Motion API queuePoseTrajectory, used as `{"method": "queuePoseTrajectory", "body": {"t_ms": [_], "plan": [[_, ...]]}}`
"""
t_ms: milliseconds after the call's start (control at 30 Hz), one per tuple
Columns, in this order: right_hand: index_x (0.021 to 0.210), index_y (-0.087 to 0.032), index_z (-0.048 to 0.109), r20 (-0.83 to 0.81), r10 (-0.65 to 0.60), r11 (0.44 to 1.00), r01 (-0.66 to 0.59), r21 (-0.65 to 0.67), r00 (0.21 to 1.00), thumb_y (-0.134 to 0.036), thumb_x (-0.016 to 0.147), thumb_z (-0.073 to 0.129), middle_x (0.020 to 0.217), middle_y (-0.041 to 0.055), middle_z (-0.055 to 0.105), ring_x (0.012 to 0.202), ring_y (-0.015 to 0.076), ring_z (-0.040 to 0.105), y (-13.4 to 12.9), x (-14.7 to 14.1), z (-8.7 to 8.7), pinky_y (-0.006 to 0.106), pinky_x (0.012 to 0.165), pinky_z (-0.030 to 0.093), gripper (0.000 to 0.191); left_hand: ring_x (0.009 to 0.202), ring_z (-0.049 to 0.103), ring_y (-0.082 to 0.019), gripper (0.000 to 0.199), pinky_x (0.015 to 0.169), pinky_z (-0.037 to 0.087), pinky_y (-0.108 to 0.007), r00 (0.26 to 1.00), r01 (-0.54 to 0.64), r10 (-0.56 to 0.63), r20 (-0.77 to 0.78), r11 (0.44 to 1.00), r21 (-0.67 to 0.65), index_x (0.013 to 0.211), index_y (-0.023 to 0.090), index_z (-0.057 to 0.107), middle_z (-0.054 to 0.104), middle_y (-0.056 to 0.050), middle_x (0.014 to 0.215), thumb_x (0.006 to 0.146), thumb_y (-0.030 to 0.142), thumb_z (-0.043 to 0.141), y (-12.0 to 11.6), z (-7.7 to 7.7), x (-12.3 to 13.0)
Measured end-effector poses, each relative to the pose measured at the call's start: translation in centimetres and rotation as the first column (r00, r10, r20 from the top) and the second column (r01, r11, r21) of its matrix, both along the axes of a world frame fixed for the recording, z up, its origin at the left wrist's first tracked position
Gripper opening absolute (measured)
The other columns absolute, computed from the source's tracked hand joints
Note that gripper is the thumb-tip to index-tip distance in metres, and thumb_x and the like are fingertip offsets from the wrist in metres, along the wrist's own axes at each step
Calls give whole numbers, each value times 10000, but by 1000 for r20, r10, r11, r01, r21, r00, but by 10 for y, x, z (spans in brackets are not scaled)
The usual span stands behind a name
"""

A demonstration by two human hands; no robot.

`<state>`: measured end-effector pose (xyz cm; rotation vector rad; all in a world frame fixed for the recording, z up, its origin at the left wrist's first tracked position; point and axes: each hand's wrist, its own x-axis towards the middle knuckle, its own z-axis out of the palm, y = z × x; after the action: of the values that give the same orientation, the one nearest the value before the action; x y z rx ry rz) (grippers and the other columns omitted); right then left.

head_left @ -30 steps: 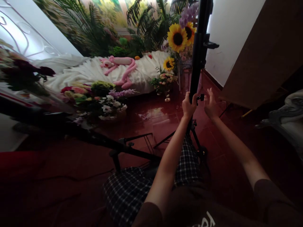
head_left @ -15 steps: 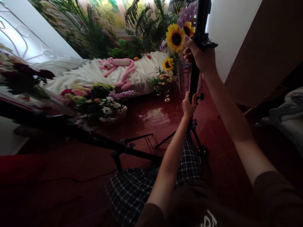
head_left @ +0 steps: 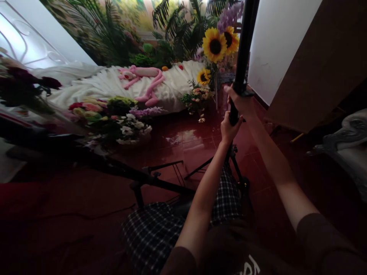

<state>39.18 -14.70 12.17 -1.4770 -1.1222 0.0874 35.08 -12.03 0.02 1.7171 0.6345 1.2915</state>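
Observation:
A black upright stand [head_left: 246, 42] rises in front of me, its pole running past the top edge of the view. My left hand [head_left: 229, 128] is wrapped round the pole, low down. Just above it, my right hand [head_left: 241, 101] grips the same pole below a dark collar or clamp, and the two hands nearly touch. The stand's spread legs [head_left: 236, 164] reach the floor beside my checked clothing. Part of the right hand's fingers is hidden behind the pole.
A second black pole [head_left: 123, 170] slants across the left. Beyond are mixed flowers [head_left: 126, 122], sunflowers [head_left: 214, 45], and a pink plush toy [head_left: 147, 72] on white cloth [head_left: 174, 86]. At the right stand a brown panel [head_left: 312, 68] and an ornate chair [head_left: 346, 141].
My right hand has moved down, together with the collar on the pole, close to my left hand. My left hand stays in about the same place. The view has shifted slightly.

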Motion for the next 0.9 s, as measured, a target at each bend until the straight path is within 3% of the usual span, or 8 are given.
{"method": "queuePoseTrajectory", "body": {"t_ms": [133, 367, 600, 767, 900], "plan": [[679, -259, 432, -63, -6, 998, 10, 64, 998, -537, 861, 644, 613, -29, 540, 594, 144, 571, 6, 1, -4, 321, 667, 540, 394, 653, 619, -133, 355, 616, 471, -238, 1000, 11, -11, -3, 1000, -23, 1026, 205, 581, 608, 33, 719, 782, 410, 737, 0, -1, -1], [769, -266, 490, -74, -49, 998, 52, 42, 996, -539, 871, 643, 706, -9, 590, 708, 167, 616, 11, 5, -18, 307, 646, 521, 330, 706, 636, -143, 330, 668, 483, -252, 999, 32, -32, -7, 999, -31, 1046, 207, 573, 616, 31, 744, 772, 306, 729, 0, -3, -1], [777, -252, 482, -143, -45, 995, 58, 85, 989, -601, 822, 676, 682, -37, 590, 573, 124, 572, 10, 0, -15, 280, 607, 529, 402, 649, 582, -123, 303, 627, 450, -239, 999, 39, -39, 6, 999, -27, 1020, 210, 558, 580, 43, 723, 774, 293, 715, -2, 0, -3], [904, -236, 562, 51, -96, 995, 95, 12, 994, -617, 882, 597, 810, 27, 674, 744, 182, 667, 5, 9, -23, 333, 738, 557, 383, 604, 549, -112, 308, 593, 417, -229, 999, 43, -43, 1, 999, -19, 1010, 209, 551, 554, 51, 692, 774, 315, 718, -2, 0, -3], [1115, -226, 589, 307, -147, 986, 162, -25, 940, -608, 885, 602, 1051, 105, 704, 990, 262, 681, -28, 16, -41, 412, 882, 558, 447, 598, 543, -108, 315, 590, 423, -227, 997, 65, -64, 35, 998, -23, 1005, 208, 554, 554, 52, 686, 771, 317, 734, -2, 0, -3]]}}
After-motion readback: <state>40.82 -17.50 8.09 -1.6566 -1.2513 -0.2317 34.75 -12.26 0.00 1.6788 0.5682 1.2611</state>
